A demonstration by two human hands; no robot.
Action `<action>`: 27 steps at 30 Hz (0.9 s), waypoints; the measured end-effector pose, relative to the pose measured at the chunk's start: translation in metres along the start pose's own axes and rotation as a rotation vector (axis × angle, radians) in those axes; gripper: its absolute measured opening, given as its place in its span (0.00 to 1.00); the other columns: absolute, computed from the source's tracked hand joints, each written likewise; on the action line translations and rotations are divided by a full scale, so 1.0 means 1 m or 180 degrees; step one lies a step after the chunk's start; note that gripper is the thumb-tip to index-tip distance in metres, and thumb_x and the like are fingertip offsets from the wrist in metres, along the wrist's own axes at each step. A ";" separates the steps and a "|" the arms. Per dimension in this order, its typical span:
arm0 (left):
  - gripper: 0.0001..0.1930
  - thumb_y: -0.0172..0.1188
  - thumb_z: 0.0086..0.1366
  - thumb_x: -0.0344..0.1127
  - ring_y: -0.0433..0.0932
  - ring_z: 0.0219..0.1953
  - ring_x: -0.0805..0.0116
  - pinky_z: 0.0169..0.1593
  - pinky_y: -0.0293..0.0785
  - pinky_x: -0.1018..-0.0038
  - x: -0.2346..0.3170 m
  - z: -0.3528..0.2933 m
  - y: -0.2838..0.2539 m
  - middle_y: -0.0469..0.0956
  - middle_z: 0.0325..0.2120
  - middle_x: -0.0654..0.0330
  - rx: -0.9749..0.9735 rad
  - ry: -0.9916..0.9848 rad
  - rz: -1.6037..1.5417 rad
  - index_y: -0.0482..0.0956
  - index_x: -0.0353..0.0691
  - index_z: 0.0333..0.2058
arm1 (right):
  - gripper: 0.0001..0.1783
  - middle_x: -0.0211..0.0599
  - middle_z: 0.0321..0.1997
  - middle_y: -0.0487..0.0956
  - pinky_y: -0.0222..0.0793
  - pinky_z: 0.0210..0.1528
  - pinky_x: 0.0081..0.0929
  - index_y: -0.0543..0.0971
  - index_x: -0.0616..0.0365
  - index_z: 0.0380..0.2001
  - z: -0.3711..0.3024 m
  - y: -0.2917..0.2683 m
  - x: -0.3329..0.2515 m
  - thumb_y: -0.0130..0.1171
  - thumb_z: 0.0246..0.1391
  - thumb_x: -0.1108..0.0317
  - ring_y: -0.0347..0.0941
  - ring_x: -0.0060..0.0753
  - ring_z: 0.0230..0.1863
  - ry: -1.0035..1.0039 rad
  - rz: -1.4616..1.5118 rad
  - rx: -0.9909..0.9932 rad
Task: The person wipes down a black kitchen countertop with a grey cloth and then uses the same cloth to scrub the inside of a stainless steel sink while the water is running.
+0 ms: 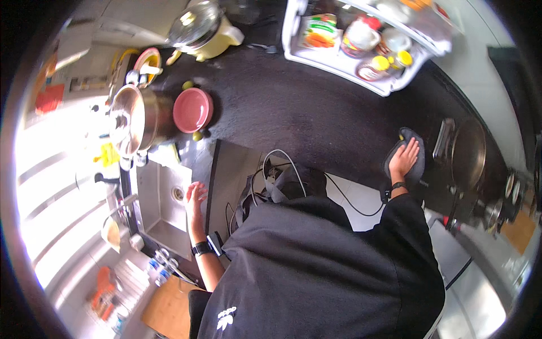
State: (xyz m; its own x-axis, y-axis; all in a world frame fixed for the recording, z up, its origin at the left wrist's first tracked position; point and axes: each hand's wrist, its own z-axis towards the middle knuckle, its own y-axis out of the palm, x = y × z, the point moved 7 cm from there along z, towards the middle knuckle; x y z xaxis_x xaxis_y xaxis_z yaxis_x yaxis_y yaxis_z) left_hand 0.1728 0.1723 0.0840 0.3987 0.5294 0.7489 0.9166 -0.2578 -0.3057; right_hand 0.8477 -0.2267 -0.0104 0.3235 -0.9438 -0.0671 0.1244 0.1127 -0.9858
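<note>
My right hand lies flat with fingers stretched out on a dark grey cloth, pressed to the black countertop at the right. A small yellow spot shows at the cloth's far tip. Over the front edge of the steel sink, my left hand hangs in the air with its fingers loosely apart, and I see nothing in it. Beyond that hand, a pink bowl stands on the counter, with small green round fruits beside it.
Left of the bowl stands a large steel pot. A cream cooker with a glass lid is at the far left. A white rack with jars and packets stands at the back. At the right are a stove and a frying pan.
</note>
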 end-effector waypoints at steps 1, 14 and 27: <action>0.15 0.57 0.70 0.46 0.79 0.44 0.73 0.47 0.71 0.73 -0.016 -0.011 -0.015 0.81 0.44 0.63 0.0196 -0.0071 -0.0132 0.78 0.45 0.48 | 0.32 0.38 0.78 0.54 0.46 0.74 0.52 0.55 0.47 0.74 0.021 0.011 -0.016 0.37 0.70 0.53 0.48 0.46 0.78 0.0064 -0.0066 0.0032; 0.12 0.57 0.71 0.42 0.81 0.41 0.73 0.43 0.74 0.75 -0.159 -0.081 -0.036 0.81 0.44 0.63 0.0754 -0.0705 -0.1136 0.79 0.46 0.49 | 0.36 0.54 0.73 0.61 0.49 0.72 0.53 0.63 0.67 0.67 -0.078 0.007 -0.366 0.53 0.61 0.57 0.52 0.53 0.76 -0.2350 0.0474 -0.0303; 0.15 0.57 0.70 0.46 0.80 0.42 0.71 0.47 0.72 0.73 -0.088 -0.002 -0.026 0.81 0.44 0.63 -0.0089 -0.0363 -0.0441 0.77 0.46 0.50 | 0.32 0.29 0.75 0.61 0.45 0.76 0.41 0.64 0.43 0.70 -0.150 0.003 -0.448 0.52 0.64 0.53 0.53 0.34 0.76 -0.3780 0.1723 -0.0992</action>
State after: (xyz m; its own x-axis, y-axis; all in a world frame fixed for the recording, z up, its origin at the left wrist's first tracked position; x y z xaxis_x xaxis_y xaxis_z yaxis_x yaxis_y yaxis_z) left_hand 0.1140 0.1307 0.0268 0.2711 0.6492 0.7106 0.9624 -0.1976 -0.1866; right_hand 0.5621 0.1493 -0.0061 0.8961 0.0537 -0.4406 -0.4433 0.1588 -0.8822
